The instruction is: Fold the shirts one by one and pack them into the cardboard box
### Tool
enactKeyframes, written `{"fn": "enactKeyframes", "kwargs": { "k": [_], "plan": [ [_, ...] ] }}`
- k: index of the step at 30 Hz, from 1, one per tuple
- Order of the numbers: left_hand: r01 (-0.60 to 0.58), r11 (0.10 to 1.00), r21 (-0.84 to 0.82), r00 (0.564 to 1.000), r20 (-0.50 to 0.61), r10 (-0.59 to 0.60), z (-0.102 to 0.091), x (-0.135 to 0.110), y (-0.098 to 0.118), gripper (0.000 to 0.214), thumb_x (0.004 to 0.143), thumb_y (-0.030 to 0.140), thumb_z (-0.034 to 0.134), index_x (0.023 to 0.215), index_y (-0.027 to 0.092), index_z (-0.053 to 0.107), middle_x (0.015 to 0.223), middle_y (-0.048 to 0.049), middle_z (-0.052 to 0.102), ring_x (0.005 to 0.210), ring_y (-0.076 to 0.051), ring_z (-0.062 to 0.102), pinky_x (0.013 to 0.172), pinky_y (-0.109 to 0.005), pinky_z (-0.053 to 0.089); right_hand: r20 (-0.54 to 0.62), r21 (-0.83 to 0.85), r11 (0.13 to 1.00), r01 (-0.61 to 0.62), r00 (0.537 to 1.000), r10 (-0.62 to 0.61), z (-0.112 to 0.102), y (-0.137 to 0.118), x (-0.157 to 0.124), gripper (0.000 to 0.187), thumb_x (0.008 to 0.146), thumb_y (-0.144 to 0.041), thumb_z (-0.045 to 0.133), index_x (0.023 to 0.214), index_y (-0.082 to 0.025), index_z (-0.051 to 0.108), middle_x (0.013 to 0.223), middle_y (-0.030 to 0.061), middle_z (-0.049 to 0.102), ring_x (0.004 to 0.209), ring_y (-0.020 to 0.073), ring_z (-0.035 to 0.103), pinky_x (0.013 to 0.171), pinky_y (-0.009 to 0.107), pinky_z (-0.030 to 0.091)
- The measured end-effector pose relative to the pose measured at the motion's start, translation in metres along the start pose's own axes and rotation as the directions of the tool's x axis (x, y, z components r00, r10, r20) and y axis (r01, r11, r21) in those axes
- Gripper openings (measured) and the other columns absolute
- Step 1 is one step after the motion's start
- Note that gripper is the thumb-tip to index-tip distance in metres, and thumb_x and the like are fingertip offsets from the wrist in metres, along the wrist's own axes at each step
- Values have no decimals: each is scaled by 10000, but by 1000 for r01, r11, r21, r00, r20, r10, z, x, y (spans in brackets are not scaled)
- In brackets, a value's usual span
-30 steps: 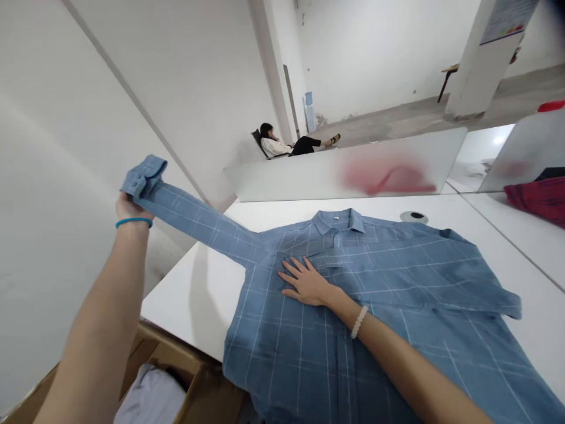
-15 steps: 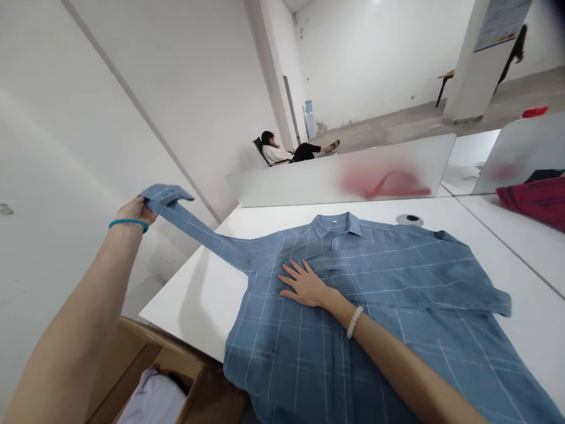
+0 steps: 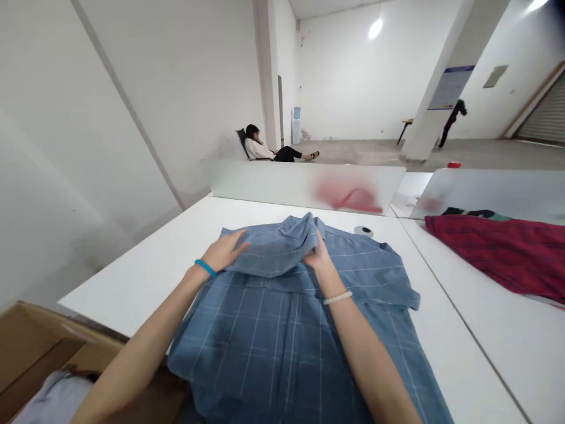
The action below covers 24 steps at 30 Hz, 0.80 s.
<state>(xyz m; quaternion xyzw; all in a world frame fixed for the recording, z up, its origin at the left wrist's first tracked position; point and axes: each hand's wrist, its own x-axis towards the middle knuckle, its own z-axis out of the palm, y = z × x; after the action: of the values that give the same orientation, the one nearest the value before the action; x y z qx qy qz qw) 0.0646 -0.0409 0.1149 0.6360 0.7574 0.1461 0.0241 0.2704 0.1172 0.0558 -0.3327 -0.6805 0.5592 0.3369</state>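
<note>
A blue checked shirt (image 3: 256, 330) lies spread on the white table (image 3: 176, 247), its collar at the far side. The left sleeve is folded across the chest. My left hand (image 3: 225, 250) rests at the shoulder end of that folded sleeve, fingers stretched out over the cloth. Near the collar, my right hand (image 3: 318, 250) grips the sleeve's cuff end and holds it slightly raised; the cloth partly hides its fingers. The other sleeve also lies folded over, on the shirt's right side.
A cardboard box (image 3: 39, 321) with pale cloth inside stands at lower left. Frosted dividers (image 3: 265, 179) run along the table's back. A red plaid garment (image 3: 498, 253) lies to the right. A person (image 3: 265, 147) sits in a chair beyond; another person (image 3: 450, 123) is partly behind a pillar.
The left sleeve, held out to the left before, now lies over the chest. My left hand let go of the cuff; my right hand, flat on the chest before, now grips it.
</note>
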Motion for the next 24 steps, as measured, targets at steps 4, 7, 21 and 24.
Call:
{"fn": "enactKeyframes", "kwargs": {
  "k": [4, 7, 21, 24],
  "plan": [
    [110, 994, 30, 994, 16, -110, 54, -17, -53, 618, 883, 527, 332, 1325, 112, 450, 1353, -181, 504, 1253, -326, 463, 1030, -487, 360, -90, -264, 965, -6, 996, -18, -27, -7, -7, 637, 908, -607, 210, 1054, -154, 633, 868, 122, 687, 872, 232, 633, 821, 367, 473],
    [77, 997, -2, 997, 21, -77, 70, -37, -79, 708, 838, 604, 379, 1354, 121, 422, 1437, -174, 401, 1363, -331, 294, 1099, -530, 242, -185, -418, 908, -20, 981, -63, -49, -27, -13, 454, 894, -533, 366, 863, -168, 635, 843, 140, 666, 891, 264, 603, 844, 389, 422],
    [1, 985, -171, 987, -160, -29, 64, -40, -105, 411, 768, 424, 473, 1085, 181, 568, 1150, -104, 586, 1089, -253, 528, 900, -376, 460, -592, -536, 844, 8, 710, -382, -102, -68, -43, 291, 897, -305, 397, 623, -213, 368, 561, -32, 425, 569, 139, 407, 570, 259, 268],
    [-25, 985, -169, 991, -134, 2, 61, -43, -102, 358, 751, 316, 442, 1061, 196, 573, 1104, -74, 583, 998, -216, 555, 888, -345, 453, -620, -526, 850, 6, 681, -389, -107, -66, -42, 282, 894, -308, 395, 630, -208, 388, 579, -28, 438, 587, 140, 413, 579, 262, 269]
  ]
}}
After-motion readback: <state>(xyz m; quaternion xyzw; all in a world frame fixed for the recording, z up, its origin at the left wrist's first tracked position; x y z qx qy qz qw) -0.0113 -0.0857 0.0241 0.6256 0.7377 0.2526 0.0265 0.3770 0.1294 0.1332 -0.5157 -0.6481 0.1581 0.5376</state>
